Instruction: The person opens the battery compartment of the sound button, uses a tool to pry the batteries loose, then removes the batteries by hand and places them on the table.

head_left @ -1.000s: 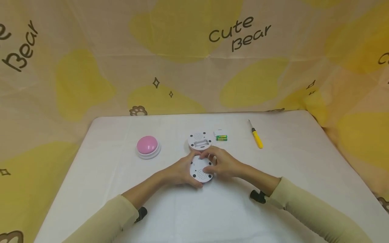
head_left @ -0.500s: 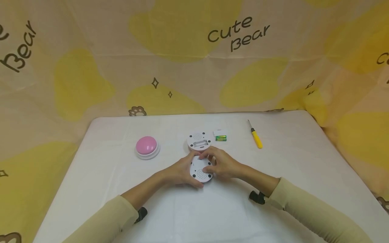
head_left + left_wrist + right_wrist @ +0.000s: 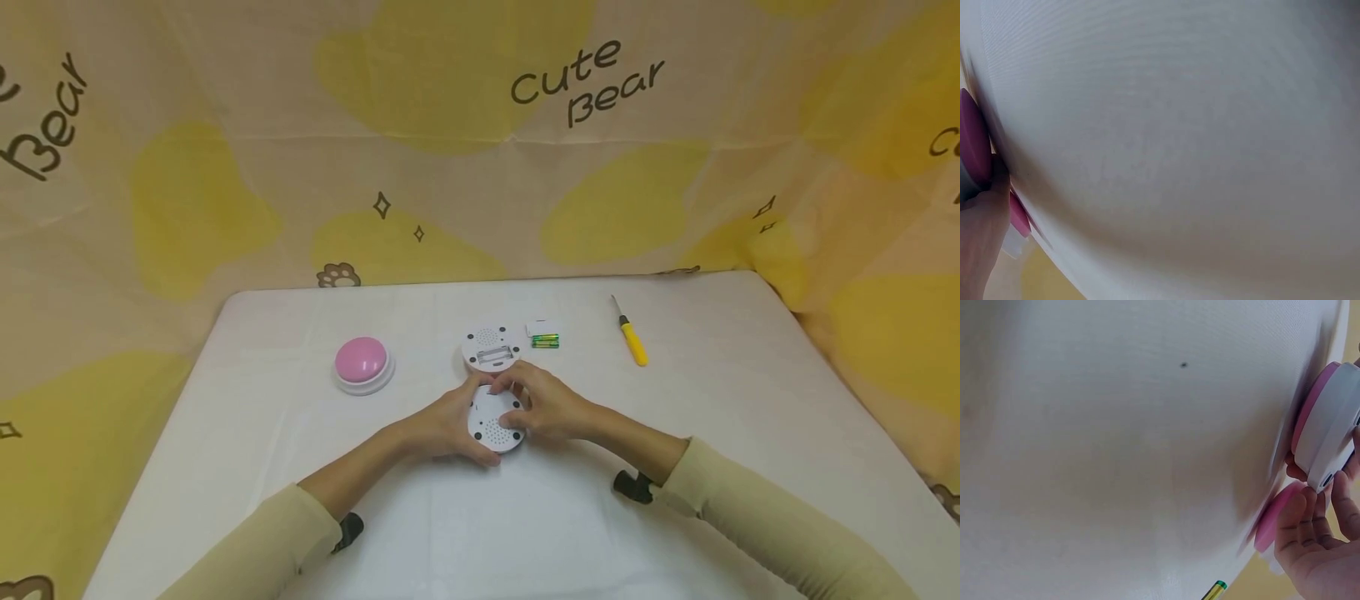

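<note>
A round white push button with a pink dome (image 3: 1315, 406) is upside down between both hands, its speaker holes and dark feet facing up. My left hand (image 3: 444, 425) grips it round the left side, fingers at the far rim and thumb at the near rim. My right hand (image 3: 551, 404) holds its right side, with curled fingertips at the small slot near the far edge and the thumb over the speaker holes. Just beyond lies a second upside-down button (image 3: 489, 342), its battery compartment uncovered and without batteries. Beside it are a white battery cover (image 3: 538, 327) and green batteries (image 3: 545, 341).
To the left a third button (image 3: 362, 363) stands dome up on the white table (image 3: 480, 533). A screwdriver with a yellow handle (image 3: 633, 343) lies at the back right. A patterned cloth (image 3: 450, 100) hangs behind the table.
</note>
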`<state>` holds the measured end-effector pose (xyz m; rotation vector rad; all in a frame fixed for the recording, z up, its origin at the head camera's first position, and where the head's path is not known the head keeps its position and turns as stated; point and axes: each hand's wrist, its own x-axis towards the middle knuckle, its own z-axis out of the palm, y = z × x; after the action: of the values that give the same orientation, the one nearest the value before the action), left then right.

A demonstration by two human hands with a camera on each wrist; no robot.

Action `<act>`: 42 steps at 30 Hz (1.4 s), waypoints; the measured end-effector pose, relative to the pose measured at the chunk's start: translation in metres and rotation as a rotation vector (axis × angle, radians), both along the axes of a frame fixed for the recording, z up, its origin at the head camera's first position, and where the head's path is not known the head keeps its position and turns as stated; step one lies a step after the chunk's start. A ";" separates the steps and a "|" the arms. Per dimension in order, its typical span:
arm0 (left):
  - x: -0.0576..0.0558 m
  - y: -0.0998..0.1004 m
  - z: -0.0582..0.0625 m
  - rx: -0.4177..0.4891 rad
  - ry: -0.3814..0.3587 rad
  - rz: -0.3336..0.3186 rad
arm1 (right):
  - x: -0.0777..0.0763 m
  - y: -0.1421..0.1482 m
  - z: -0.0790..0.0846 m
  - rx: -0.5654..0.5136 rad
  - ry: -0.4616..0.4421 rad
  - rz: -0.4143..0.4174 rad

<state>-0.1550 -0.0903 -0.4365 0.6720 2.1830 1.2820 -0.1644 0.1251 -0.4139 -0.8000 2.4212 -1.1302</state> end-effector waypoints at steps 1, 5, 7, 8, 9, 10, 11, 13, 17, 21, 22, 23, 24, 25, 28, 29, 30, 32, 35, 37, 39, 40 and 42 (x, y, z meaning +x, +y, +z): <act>0.000 0.000 0.000 -0.001 -0.001 -0.002 | 0.000 0.000 0.000 -0.001 -0.003 0.000; 0.000 0.000 0.000 -0.010 -0.004 -0.012 | 0.001 0.000 -0.001 -0.001 -0.016 -0.003; -0.001 0.000 0.000 -0.018 0.000 -0.016 | 0.002 0.000 -0.002 -0.001 -0.018 -0.005; -0.001 0.000 0.000 -0.020 0.001 -0.017 | 0.002 0.000 -0.002 -0.001 -0.016 -0.003; -0.001 0.000 0.000 -0.019 0.005 -0.019 | 0.002 0.000 -0.003 -0.001 -0.020 -0.006; -0.002 -0.001 0.000 -0.018 0.008 -0.020 | 0.002 -0.001 -0.003 0.001 -0.021 -0.007; -0.002 -0.001 -0.001 -0.019 0.006 -0.021 | 0.002 -0.001 -0.003 0.004 -0.021 -0.008; -0.002 0.000 0.000 -0.017 0.002 -0.024 | 0.002 -0.001 -0.004 0.013 -0.022 -0.011; -0.002 0.000 0.000 -0.011 0.006 -0.027 | 0.003 -0.002 -0.003 0.029 -0.026 -0.015; -0.002 0.000 0.001 -0.013 0.004 -0.035 | 0.003 -0.003 -0.001 0.034 -0.022 -0.013; -0.003 0.000 0.001 -0.016 0.001 -0.035 | 0.004 -0.003 -0.001 0.032 -0.020 -0.013; -0.003 0.000 0.001 -0.018 0.000 -0.036 | 0.004 -0.003 -0.001 0.031 -0.016 -0.012; -0.003 0.000 0.001 -0.019 0.000 -0.037 | 0.004 -0.003 -0.001 0.031 -0.016 -0.013; -0.003 0.000 0.002 -0.020 -0.001 -0.037 | 0.004 -0.003 -0.001 0.030 -0.016 -0.015; -0.003 0.000 0.002 -0.026 0.003 -0.036 | 0.003 -0.003 -0.002 0.030 -0.013 -0.016; -0.003 0.000 0.003 -0.026 0.002 -0.036 | 0.003 -0.003 -0.002 0.032 -0.015 -0.017; -0.003 0.000 0.003 -0.025 0.000 -0.037 | 0.003 -0.003 -0.002 0.035 -0.018 -0.018; -0.003 0.000 0.003 -0.023 -0.002 -0.038 | 0.003 -0.003 -0.002 0.038 -0.019 -0.017; -0.003 0.000 0.002 -0.020 -0.001 -0.040 | 0.003 -0.003 -0.001 0.039 -0.016 -0.011; -0.003 -0.001 0.002 -0.017 0.003 -0.040 | 0.004 -0.003 -0.001 0.041 -0.016 -0.008; -0.003 -0.001 0.002 -0.016 0.006 -0.042 | 0.004 -0.004 0.000 0.043 -0.016 -0.003; -0.003 -0.001 0.002 -0.015 0.007 -0.042 | 0.004 -0.004 0.001 0.045 -0.016 -0.001; -0.003 -0.001 0.002 -0.013 0.009 -0.043 | 0.005 -0.004 0.002 0.048 -0.016 0.005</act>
<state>-0.1575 -0.0911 -0.4345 0.7166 2.1703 1.2439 -0.1594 0.1214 -0.4121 -0.7786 2.4228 -1.0688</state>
